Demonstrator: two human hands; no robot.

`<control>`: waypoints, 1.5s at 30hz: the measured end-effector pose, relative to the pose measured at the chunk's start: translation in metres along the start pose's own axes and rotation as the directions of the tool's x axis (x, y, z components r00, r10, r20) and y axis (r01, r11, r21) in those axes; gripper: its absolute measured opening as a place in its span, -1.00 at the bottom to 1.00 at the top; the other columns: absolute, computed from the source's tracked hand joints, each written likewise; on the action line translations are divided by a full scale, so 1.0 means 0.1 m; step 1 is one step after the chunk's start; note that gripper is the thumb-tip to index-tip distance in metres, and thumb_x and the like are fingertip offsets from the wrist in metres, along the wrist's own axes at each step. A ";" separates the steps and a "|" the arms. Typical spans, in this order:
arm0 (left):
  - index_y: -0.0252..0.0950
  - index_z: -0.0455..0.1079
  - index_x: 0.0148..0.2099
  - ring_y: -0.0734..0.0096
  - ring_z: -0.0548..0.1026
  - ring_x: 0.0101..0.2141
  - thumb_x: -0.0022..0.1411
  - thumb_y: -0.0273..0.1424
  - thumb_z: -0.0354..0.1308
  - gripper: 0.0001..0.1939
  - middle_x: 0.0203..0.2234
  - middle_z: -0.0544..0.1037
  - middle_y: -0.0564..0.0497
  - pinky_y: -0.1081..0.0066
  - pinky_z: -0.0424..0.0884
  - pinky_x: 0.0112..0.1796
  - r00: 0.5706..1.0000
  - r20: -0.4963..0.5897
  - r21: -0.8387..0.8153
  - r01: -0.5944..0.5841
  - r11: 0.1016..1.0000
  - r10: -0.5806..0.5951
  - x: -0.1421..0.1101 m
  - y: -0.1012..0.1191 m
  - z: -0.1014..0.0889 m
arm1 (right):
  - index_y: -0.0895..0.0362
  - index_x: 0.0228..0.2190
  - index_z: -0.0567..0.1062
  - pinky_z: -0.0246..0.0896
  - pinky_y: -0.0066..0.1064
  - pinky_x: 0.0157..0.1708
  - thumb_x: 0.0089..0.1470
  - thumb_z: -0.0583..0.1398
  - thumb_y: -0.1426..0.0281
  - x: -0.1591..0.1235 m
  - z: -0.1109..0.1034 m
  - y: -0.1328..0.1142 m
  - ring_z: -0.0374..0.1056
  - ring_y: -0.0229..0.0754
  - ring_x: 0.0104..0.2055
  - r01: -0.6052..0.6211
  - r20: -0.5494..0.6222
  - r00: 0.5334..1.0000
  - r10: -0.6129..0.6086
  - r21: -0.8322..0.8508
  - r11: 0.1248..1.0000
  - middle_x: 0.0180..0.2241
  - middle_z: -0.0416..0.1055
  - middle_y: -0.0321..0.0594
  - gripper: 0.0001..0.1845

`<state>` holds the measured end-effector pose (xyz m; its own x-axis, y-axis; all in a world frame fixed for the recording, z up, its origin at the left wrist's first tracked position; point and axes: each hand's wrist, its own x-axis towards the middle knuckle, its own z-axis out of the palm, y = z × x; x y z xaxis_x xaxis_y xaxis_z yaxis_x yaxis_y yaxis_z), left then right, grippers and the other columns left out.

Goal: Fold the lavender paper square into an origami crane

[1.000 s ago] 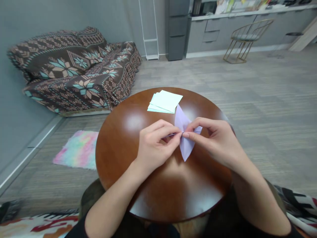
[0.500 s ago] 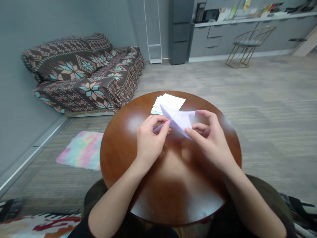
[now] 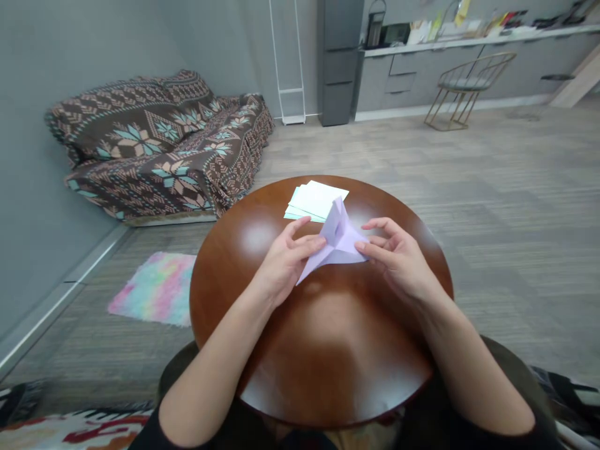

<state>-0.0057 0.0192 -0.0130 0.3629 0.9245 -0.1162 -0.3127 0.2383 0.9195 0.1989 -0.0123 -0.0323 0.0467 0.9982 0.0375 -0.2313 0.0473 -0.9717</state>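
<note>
A pale lilac folded paper piece [image 3: 335,240] is held between both hands just above the round brown wooden table [image 3: 328,350]. My left hand [image 3: 284,262] grips its left side with thumb and fingers pinched on the paper. My right hand [image 3: 398,259] holds the right side, the thumb pressed on the paper and the other fingers curled behind. One pointed flap sticks up and another points down to the left. A small stack of pale green and white paper squares [image 3: 316,200] lies on the table beyond the hands.
A low sofa under a brown patterned throw [image 3: 159,144] stands at the left wall. A pastel fluffy rug [image 3: 154,287] lies on the floor beside the table. A gold wire chair [image 3: 464,81] and grey cabinets [image 3: 398,69] are at the far wall.
The lilac paper has been turned and reshaped between the hands: its long point, hanging down a second ago, now has one flap up and one pointing down-left. Both hands kept hold.
</note>
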 end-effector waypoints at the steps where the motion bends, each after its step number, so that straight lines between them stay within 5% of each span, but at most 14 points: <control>1: -0.23 0.30 0.20 0.24 0.64 -0.14 0.04 -0.38 0.48 -0.30 -0.13 0.65 -0.11 0.30 0.52 -0.10 0.999 0.019 0.010 0.027 1.000 -0.027 0.00 -0.01 0.00 | 0.02 -0.21 0.40 0.32 -0.36 -0.35 -0.07 0.45 0.25 0.00 -0.01 0.01 0.46 -0.21 -0.43 0.007 0.015 1.000 -0.007 -0.017 1.000 -0.44 0.57 -0.36 -0.56; 5: -0.26 0.40 0.14 0.13 0.62 -0.05 -0.03 -0.42 0.51 -0.33 0.01 0.62 -0.18 0.31 0.53 -0.12 0.998 0.051 0.025 0.045 0.999 -0.046 0.01 -0.03 0.04 | 0.04 -0.23 0.45 0.29 -0.34 -0.34 -0.01 0.43 0.22 0.00 -0.03 0.03 0.46 -0.17 -0.40 0.061 0.037 0.998 -0.057 -0.090 0.994 -0.43 0.55 -0.32 -0.64; 9: -0.32 0.47 0.09 0.06 0.61 -0.01 -0.02 -0.45 0.49 -0.41 -0.06 0.66 -0.18 0.24 0.52 -0.02 0.999 0.036 -0.027 0.029 0.999 -0.028 0.02 -0.06 0.06 | 0.09 -0.25 0.55 0.22 -0.37 -0.39 0.08 0.38 0.24 -0.01 -0.02 0.00 0.36 -0.23 -0.45 0.120 0.092 0.990 -0.105 -0.172 0.978 -0.49 0.48 -0.34 -0.76; 18: -0.35 0.51 0.01 0.09 0.64 -0.17 -0.02 -0.49 0.40 -0.52 -0.13 0.68 -0.15 0.17 0.56 -0.06 0.998 -0.015 -0.119 0.060 0.991 -0.062 0.00 -0.04 0.04 | 0.09 -0.26 0.67 0.28 -0.33 -0.32 0.10 0.35 0.27 -0.02 -0.09 -0.05 0.43 -0.17 -0.35 0.179 0.064 0.984 -0.167 -0.280 0.943 -0.36 0.60 -0.23 -0.81; 31: -0.37 0.58 -0.08 0.23 0.61 -0.23 -0.04 -0.45 0.48 -0.58 -0.18 0.69 -0.10 0.31 0.52 -0.12 0.971 -0.238 -0.117 -0.061 0.991 0.032 0.11 -0.13 0.00 | 0.07 -0.22 0.73 0.32 -0.24 -0.22 0.13 0.31 0.25 0.03 -0.17 -0.01 0.50 -0.02 -0.21 0.191 0.069 0.982 -0.179 -0.427 0.884 -0.22 0.67 -0.16 -0.76; 45: -0.33 0.57 -0.03 0.33 0.62 -0.23 0.06 -0.49 0.45 -0.62 -0.16 0.69 -0.04 0.39 0.54 -0.17 0.992 -0.114 -0.203 -0.076 0.976 0.054 0.19 -0.18 -0.09 | 0.06 -0.07 0.65 0.40 -0.27 -0.12 -0.14 0.50 0.34 0.11 -0.19 0.06 0.51 -0.10 -0.16 0.147 0.003 0.989 -0.147 -0.079 0.986 -0.10 0.64 -0.18 -0.49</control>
<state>-0.0007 0.0353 -0.0349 0.2433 0.9639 -0.1086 -0.5109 0.2225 0.8303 0.2169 -0.0016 -0.0423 0.0769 0.9805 0.1808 -0.1440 0.1903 -0.9711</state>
